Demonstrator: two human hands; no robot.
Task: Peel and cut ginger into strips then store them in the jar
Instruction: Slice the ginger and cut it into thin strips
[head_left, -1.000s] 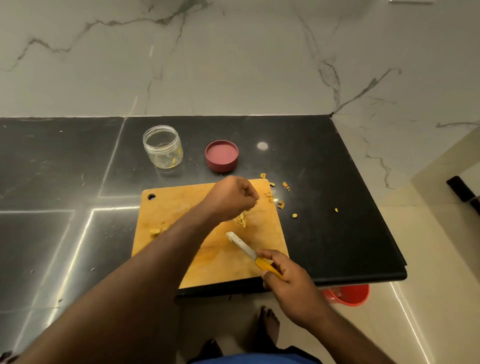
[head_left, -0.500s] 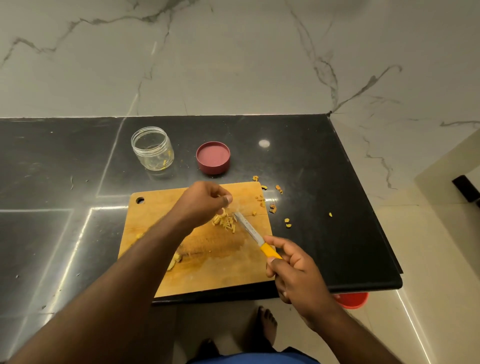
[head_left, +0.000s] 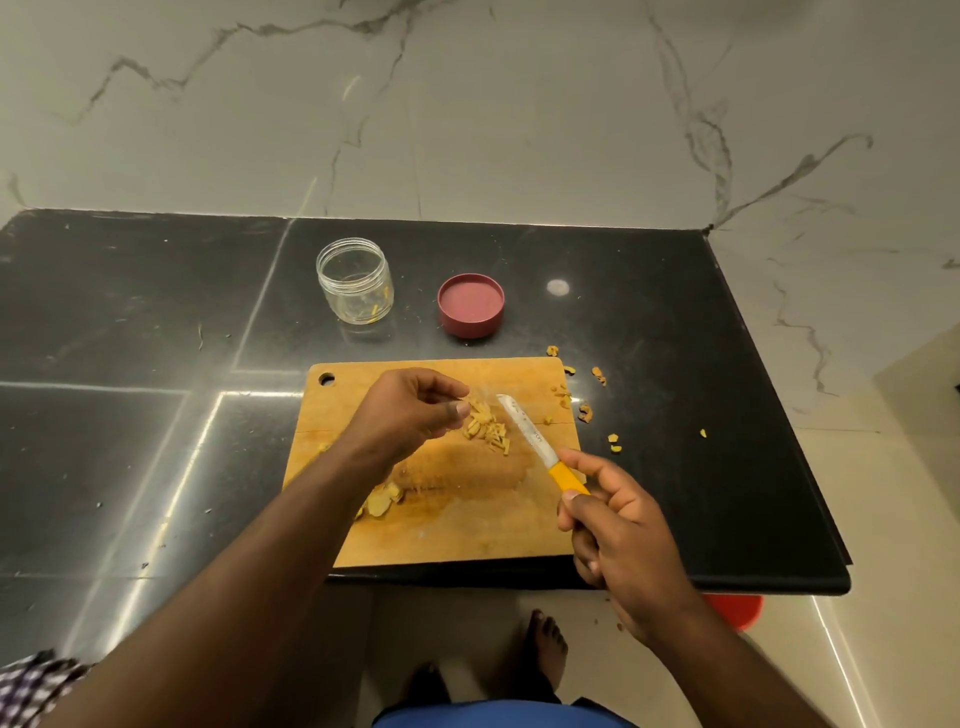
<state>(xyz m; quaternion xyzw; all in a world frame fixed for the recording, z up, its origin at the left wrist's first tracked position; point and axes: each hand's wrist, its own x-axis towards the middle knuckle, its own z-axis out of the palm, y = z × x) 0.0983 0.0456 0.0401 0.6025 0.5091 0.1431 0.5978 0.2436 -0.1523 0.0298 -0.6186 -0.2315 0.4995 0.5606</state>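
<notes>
Pinching at the strip pile: left hand curls thumb and fingertips together right at the 9 o'clock edge of the strips. Whether a strip is actually caught between the fingertips cannot be told; they touch or nearly touch the pile.

Right hand grips the yellow handle of the knife. Blade points toward 11 o'clock and lies just beside the pile on its 3 o'clock side. So the strips sit between fingertips and blade, bracketed.

Pile's long axis runs roughly 11 to 5 o'clock, near parallel to the blade. Left hand is the nearer one to the strips.

Board carries all this. Uncut ginger lies at the pile's 7 o'clock, partly under the left forearm, still on the board.

Jar stands open at 11 o'clock from the pile, well apart, off the board on the counter; a few yellow bits show at its bottom. Lid rests upturned just at the jar's 3 o'clock.

Judgement: the carry to the jar goes up and left toward 11 o'clock; nothing stands on that line. Lid is off to the side, not blocking.

Peel scraps scatter past the board's 3 o'clock edge. Red tub peeks out below the counter edge at 5 o'clock.
</notes>
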